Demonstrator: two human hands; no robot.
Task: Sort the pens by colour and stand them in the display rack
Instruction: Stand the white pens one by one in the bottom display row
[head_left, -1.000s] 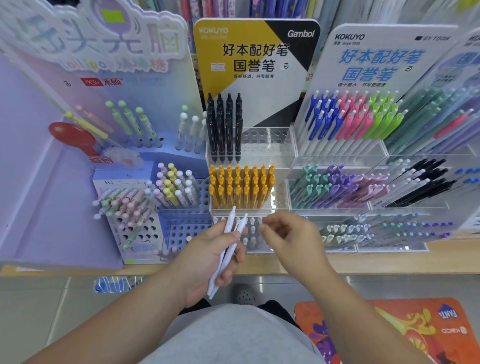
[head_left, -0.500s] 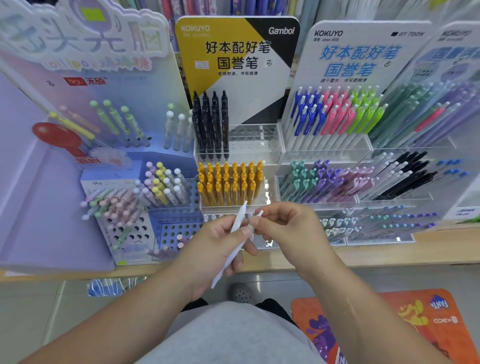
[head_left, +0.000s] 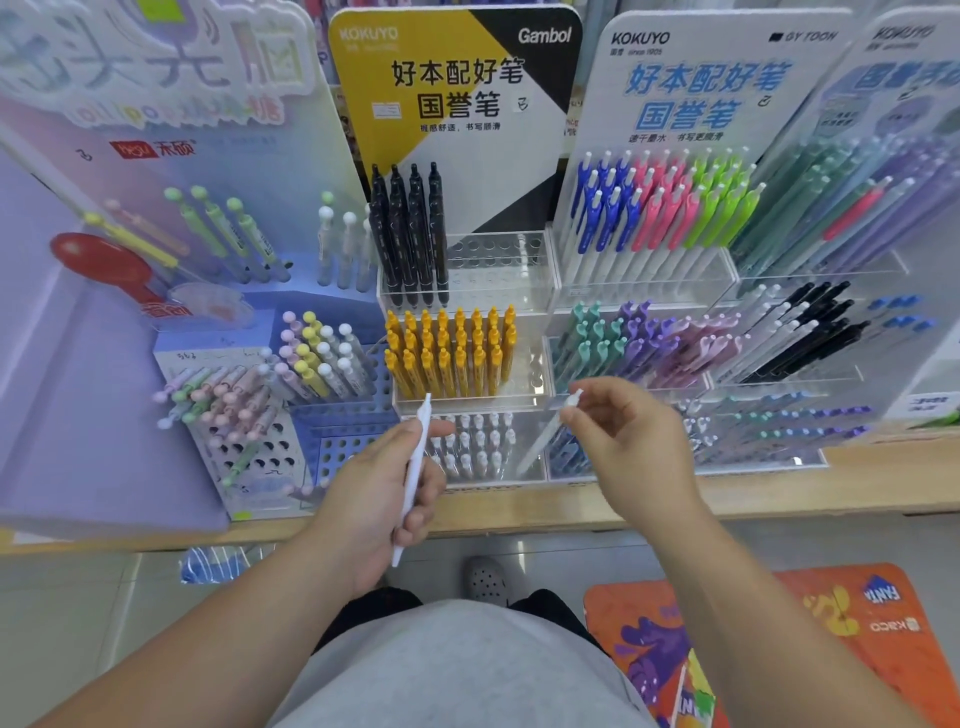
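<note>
My left hand grips one white pen that points up towards the rack. My right hand pinches the top of a second white pen, whose barrel slants down-left over the lowest tier. That clear acrylic rack has rows of white pens in its bottom tier, yellow pens in the middle tier and black pens at the top left. The holes beside the black pens hold nothing.
A blue perforated stand with pastel ball-top pens stands to the left. Racks of blue, pink, green, teal, purple and black pens fill the right. All stand on a wooden shelf. An orange mat lies on the floor.
My right hand took one of the two white pens from my left hand and carried it to the right. My left hand now holds a single pen.
</note>
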